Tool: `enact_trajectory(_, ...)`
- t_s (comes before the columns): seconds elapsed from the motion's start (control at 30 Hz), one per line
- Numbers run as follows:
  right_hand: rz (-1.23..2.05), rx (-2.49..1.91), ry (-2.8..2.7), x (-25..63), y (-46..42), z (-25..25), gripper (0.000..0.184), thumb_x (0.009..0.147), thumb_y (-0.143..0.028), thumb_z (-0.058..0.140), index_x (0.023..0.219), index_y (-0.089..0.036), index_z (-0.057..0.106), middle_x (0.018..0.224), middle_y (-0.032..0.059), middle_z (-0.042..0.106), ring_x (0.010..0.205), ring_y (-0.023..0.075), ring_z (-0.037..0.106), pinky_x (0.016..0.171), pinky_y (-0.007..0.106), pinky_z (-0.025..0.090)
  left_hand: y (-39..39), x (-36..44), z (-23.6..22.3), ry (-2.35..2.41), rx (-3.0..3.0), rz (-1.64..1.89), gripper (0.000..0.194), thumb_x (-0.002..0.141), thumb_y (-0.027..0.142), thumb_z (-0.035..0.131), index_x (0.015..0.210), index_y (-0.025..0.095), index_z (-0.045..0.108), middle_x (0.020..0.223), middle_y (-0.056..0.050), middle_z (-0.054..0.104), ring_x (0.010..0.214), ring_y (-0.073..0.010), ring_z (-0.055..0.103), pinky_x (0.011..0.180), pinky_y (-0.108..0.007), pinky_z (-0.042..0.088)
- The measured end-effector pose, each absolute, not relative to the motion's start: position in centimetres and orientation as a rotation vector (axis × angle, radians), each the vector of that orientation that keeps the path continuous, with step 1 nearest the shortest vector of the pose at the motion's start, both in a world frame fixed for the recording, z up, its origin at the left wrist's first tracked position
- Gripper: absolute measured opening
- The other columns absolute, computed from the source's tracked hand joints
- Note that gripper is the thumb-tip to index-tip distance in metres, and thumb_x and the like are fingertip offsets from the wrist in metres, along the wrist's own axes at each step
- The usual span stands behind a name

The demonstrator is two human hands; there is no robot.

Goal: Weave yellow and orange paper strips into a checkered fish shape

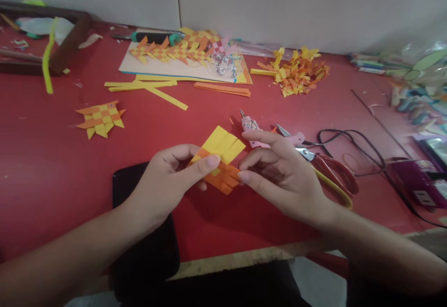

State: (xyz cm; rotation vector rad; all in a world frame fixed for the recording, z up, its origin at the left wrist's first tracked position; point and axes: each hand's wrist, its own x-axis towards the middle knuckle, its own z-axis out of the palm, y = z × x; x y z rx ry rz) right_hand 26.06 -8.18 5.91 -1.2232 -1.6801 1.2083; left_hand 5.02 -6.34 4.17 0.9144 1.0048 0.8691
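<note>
My left hand (164,181) is closed on a woven piece of yellow and orange paper strips (225,145), with the thumb pressed on top and the fingers behind it. Yellow strip ends point up and away; orange ends fan out toward the lower right. At those orange ends, the thumb and a curled finger of my right hand (288,179) pinch the paper, while the index finger is raised apart. Beyond my right fingers lie a pink glue gun (249,123) and scissors (337,174) with red and yellow handles. A black phone (146,246) lies under my left wrist.
A finished woven paper fish (101,119) lies at left. Yellow strips (167,97), orange strips (223,88) and a heap of paper scraps (300,72) are farther back. A board (167,67) carries more woven fish. A black cable (349,132) and purple box (415,181) sit right.
</note>
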Motion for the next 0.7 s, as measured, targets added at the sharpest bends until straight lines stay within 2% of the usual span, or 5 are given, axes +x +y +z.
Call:
enact_trajectory(0.3, 1.037, -1.204, -1.687, 26.4, -8.0, 6.3, 0.031, 0.095, -0.022, 0.059, 0.124, -0.027, 0.05, 0.08, -0.0016, 0.063, 0.065, 0.0113, 0.059, 0.055, 0.026, 0.047, -6.6, 4.8, 4.5, 1.034, 0.933, 0.902, 0.022, 0.079, 0.04, 0.08, 0.072, 0.021, 0.072, 0.059, 0.007, 0.047, 0.054, -0.0042, 0.036, 0.05, -0.015, 0.033)
enact_trajectory(0.53, 0.486, -1.473, -1.474, 29.9, -5.4, 6.0, 0.017, 0.094, -0.034, 0.062, 0.11, -0.029, 0.059, 0.063, -0.0034, 0.055, 0.059, 0.0161, 0.055, 0.064, 0.035, 0.051, -7.1, 4.6, 4.4, 1.02, 1.008, 0.916, 0.015, 0.082, 0.039, 0.077, 0.083, 0.025, 0.076, 0.062, 0.004, 0.057, 0.055, -0.0071, 0.044, 0.051, -0.018, 0.038)
enact_trajectory(0.6, 0.287, -1.511, -1.528, 31.0, -4.6, 5.9, 0.032, 0.09, -0.029, 0.069, 0.119, -0.032, 0.059, 0.092, 0.0038, 0.068, 0.091, 0.022, 0.066, 0.082, 0.039, 0.054, -7.2, 4.6, 4.5, 1.015, 1.099, 0.955, 0.007, 0.086, 0.031, 0.073, 0.085, 0.026, 0.077, 0.059, 0.005, 0.055, 0.055, -0.0072, 0.046, 0.052, -0.018, 0.04)
enact_trajectory(0.67, 0.228, -1.453, -1.625, 31.4, -4.3, 6.0, 0.052, 0.086, -0.024, 0.074, 0.133, -0.036, 0.054, 0.137, 0.0059, 0.059, 0.131, 0.0265, 0.052, 0.103, 0.042, 0.048, -7.1, 4.7, 4.8, 1.021, 1.188, 1.014, 0.008, 0.087, 0.024, 0.069, 0.086, 0.027, 0.077, 0.064, 0.004, 0.058, 0.06, -0.0084, 0.051, 0.059, -0.019, 0.045)
enact_trajectory(0.7, 0.263, -1.401, -1.649, 31.3, -4.4, 6.0, 0.056, 0.086, -0.023, 0.073, 0.137, -0.037, 0.053, 0.148, 0.004, 0.05, 0.14, 0.0265, 0.043, 0.109, 0.043, 0.044, -7.1, 4.7, 4.9, 1.017, 1.236, 1.027, 0.012, 0.087, 0.02, 0.068, 0.088, 0.027, 0.077, 0.069, 0.003, 0.061, 0.065, -0.0093, 0.055, 0.063, -0.02, 0.047)
